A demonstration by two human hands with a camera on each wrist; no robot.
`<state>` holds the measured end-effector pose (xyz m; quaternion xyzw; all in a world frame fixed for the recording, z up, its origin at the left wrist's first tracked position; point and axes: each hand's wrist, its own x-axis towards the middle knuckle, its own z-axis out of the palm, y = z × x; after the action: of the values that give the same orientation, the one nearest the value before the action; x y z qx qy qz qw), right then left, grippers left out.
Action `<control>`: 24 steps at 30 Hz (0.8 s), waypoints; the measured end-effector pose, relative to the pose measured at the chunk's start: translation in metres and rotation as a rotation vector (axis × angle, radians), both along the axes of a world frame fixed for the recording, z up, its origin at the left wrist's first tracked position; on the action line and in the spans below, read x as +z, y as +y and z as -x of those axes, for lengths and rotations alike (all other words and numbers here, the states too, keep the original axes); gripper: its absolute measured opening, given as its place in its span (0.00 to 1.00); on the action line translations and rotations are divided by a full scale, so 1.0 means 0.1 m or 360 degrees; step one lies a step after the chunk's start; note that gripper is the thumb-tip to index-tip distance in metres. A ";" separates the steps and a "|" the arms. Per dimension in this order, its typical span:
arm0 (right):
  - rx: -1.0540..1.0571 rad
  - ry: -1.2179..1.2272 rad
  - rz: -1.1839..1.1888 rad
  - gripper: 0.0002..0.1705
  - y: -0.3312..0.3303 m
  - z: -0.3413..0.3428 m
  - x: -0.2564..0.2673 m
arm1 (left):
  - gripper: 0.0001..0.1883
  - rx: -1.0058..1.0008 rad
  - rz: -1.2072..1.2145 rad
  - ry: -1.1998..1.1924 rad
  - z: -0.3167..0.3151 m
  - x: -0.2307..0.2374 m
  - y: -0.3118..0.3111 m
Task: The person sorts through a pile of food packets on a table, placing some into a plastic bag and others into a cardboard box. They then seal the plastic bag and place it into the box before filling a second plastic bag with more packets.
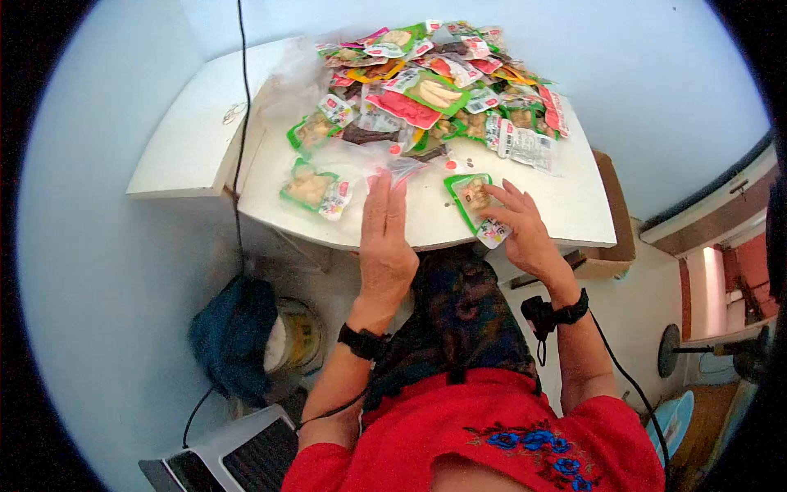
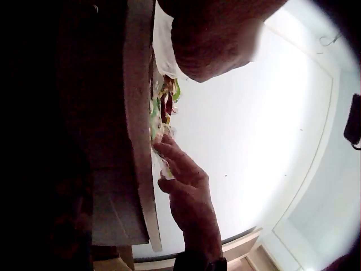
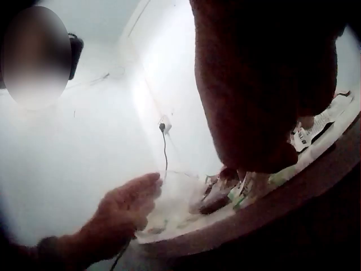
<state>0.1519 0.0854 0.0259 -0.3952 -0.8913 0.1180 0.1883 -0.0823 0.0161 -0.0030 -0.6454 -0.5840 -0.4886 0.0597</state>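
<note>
Right hand [image 1: 529,231] holds the green-edged packet [image 1: 470,197], left hand [image 1: 387,238] left of it.

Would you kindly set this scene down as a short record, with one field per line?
Surface: white table
Back of table: heaped mixed packets
Back left: cloudy clear plastic
Left hand: fingers straight and together, pointing towards the heap
Right hand: fingers on a green-edged packet near the front edge; firmness of grip unclear
Left of left hand: another green-edged pouch, lying apart from that hand
</note>
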 end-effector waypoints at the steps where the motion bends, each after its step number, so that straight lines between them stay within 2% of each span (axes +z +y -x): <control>1: 0.0018 0.0057 0.0110 0.32 -0.01 -0.06 0.03 | 0.37 0.0012 -0.0014 0.0027 0.01 -0.01 -0.01; 3: 0.0040 0.0190 0.0338 0.33 -0.05 -0.17 0.13 | 0.37 0.0009 -0.0019 0.0042 0.00 -0.02 -0.01; 4: 0.0030 0.0240 0.0315 0.31 -0.03 -0.22 0.16 | 0.38 0.0000 -0.0015 0.0031 0.00 -0.02 -0.01; 7: -0.0345 0.0551 0.0334 0.27 -0.01 -0.23 0.15 | 0.40 -0.0017 -0.0029 0.0020 -0.01 -0.01 -0.01; 11: -0.0370 0.0283 -0.0061 0.34 -0.19 -0.03 0.13 | 0.42 -0.0032 -0.0041 0.0035 0.01 -0.01 -0.01; 12: -0.0291 0.0222 -0.0259 0.37 -0.23 0.01 0.09 | 0.42 -0.0032 -0.0034 0.0038 0.01 -0.01 -0.01; 15: -0.0057 -0.0239 -0.0402 0.39 -0.34 0.08 0.13 | 0.42 -0.0042 -0.0025 0.0042 0.01 -0.01 -0.03; 16: -0.0038 -0.0292 -0.0472 0.36 -0.33 0.08 0.07 | 0.42 -0.0043 -0.0025 0.0044 0.01 -0.01 -0.03; 19: -0.0076 -0.0108 -0.0561 0.29 -0.15 0.05 -0.17 | 0.42 -0.0044 -0.0028 0.0039 0.01 -0.01 -0.02; 22: -0.0256 0.0374 -0.0337 0.19 -0.20 0.06 -0.13 | 0.39 -0.0058 0.0000 0.0021 0.00 0.04 -0.03; 24: -0.0457 0.0780 0.0356 0.14 -0.23 0.10 0.06 | 0.34 -0.0051 0.0037 0.0021 0.00 0.08 -0.04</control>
<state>0.1423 0.0620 0.0319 -0.4953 -0.7358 0.2793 0.3679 -0.0820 0.0121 0.0049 -0.6586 -0.5788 -0.4784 0.0481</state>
